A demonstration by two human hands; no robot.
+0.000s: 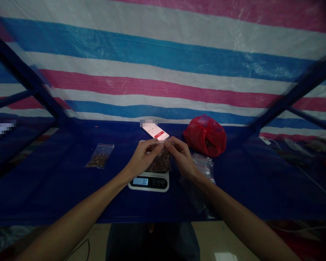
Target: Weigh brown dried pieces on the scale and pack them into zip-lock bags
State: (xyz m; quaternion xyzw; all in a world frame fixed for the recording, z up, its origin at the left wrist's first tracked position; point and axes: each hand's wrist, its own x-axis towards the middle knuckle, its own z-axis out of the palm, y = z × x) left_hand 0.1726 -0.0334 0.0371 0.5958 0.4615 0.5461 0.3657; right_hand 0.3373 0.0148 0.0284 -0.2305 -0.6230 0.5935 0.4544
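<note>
Bare forearms [70,221] stretch ahead of my view; left hand [143,156] and right hand [181,156] pinch a clear zip bag [161,161] of brown pieces over a digital scale [149,183] on the blue tabletop [43,188].

A clear zip-top plastic bag [161,162] filled with dark brown pieces stands on a white digital scale [148,182], its top edge pinched between the left hand [143,157] and right hand [180,156].

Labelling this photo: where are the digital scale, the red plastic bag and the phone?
Digital scale [148,182], head view, on its front panel.
Red plastic bag [205,136], head view, on its middle.
Phone [155,131], head view, on its lit screen.
</note>
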